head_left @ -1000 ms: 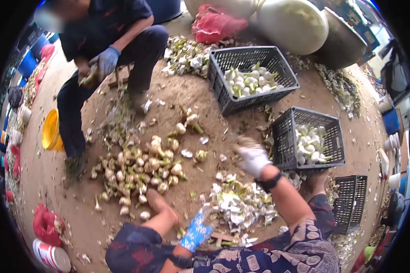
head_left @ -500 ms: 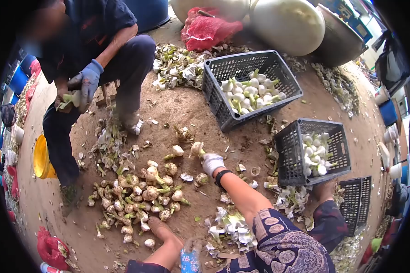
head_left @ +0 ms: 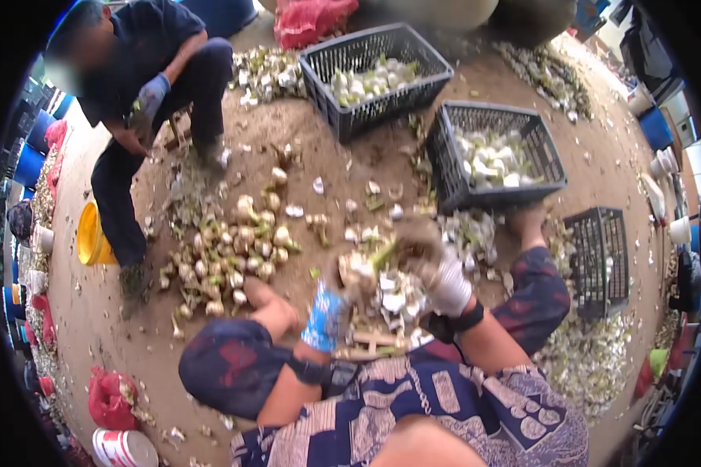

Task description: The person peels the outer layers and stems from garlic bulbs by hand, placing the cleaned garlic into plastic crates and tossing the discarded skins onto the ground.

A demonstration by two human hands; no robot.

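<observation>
Just above the scattered garlic skins (head_left: 401, 297), between the seated person's knees, a garlic bulb (head_left: 357, 268) with a green stem sits at the fingers of the left hand (head_left: 333, 300), which grasps it. The right hand (head_left: 440, 282), in a pale glove, is close to the stem end (motion blur hides its fingers, so I cannot tell whether they grip or are loose). Beyond the left knee, a pile of unpeeled garlic (head_left: 234, 251) spreads over the dirt floor (head_left: 343, 183). Two dark plastic crates, one farther (head_left: 393, 107) and one nearer (head_left: 444, 163), carry white bulbs. At upper left, a co-worker (head_left: 152, 39) sits near a yellow bucket (head_left: 92, 235).
</observation>
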